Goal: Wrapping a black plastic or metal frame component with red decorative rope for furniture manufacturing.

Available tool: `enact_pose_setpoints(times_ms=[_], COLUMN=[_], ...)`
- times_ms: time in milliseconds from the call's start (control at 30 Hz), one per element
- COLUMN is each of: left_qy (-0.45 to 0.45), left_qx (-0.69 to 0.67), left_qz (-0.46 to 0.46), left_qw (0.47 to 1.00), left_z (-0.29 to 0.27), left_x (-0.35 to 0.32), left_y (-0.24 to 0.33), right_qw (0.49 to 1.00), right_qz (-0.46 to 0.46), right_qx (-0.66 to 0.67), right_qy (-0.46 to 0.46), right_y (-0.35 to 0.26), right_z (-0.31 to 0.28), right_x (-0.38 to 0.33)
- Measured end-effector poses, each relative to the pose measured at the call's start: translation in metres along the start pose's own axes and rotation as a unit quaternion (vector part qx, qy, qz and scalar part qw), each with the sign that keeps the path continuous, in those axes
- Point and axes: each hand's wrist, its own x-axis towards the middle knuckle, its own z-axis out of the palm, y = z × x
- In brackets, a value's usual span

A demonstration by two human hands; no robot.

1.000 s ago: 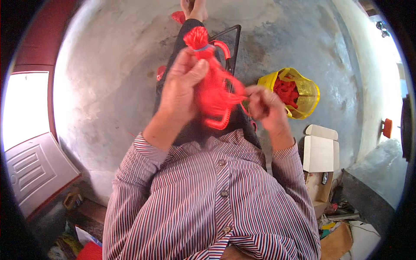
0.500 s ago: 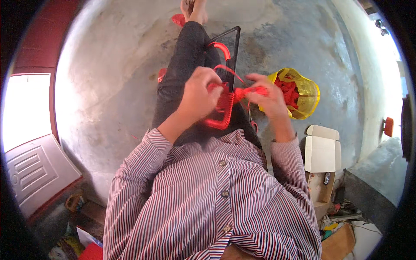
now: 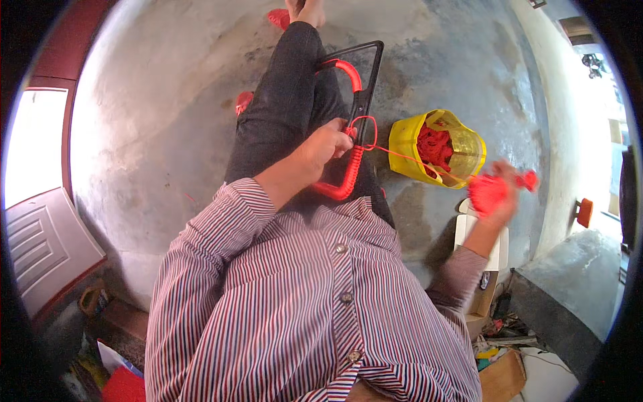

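A black frame [image 3: 376, 67] with rounded corners lies over my lap, parts of it wrapped tightly in red cord [image 3: 350, 177]. My left hand [image 3: 326, 149] is closed on the frame's side, just above a wrapped stretch, and its fingers partly hide that spot. A loose loop of cord stands up beside these fingers. From there a strand runs taut to the right, passing in front of the yellow container. My right hand [image 3: 504, 204], out at the far right and blurred, grips a bundle of red cord [image 3: 485, 194].
The yellow container [image 3: 404, 144], holding a red tangle [image 3: 434, 147], stands on the concrete floor right of my legs. Behind my right forearm is an open cardboard box [image 3: 499, 254]. A grey ledge [image 3: 569, 268] runs along the right. Red items lie left of my legs and by my foot.
My right hand has swung away from the frame to the right with the cord bundle, drawing the strand out long. My left hand has moved slightly right, onto the frame's side.
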Motion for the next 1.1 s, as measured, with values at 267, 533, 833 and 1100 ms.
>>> enact_pose_setpoints(times_ms=[267, 533, 833, 1100], left_qy=[0.025, 0.018, 0.183, 0.213], left_qx=[0.001, -0.035, 0.503, 0.41], left_qz=[-0.027, -0.044, 0.49, 0.173], left_qw=[0.999, 0.998, 0.688, 0.87], left_z=[0.006, 0.007, 0.046, 0.007], left_x=[0.0, 0.011, -0.027, -0.028], left_y=[0.005, 0.003, 0.026, 0.041], right_qw=[0.868, 0.853, 0.832, 0.67], right_qz=[0.236, 0.213, 0.207, -0.231], right_qx=[-0.117, -0.066, 0.253, -0.451], right_qy=[-0.421, -0.473, -0.448, -0.543], right_y=[0.048, -0.026, -0.063, 0.03], right_z=[0.139, 0.139, 0.134, 0.149], right_x=[-0.082, -0.114, -0.098, -0.058])
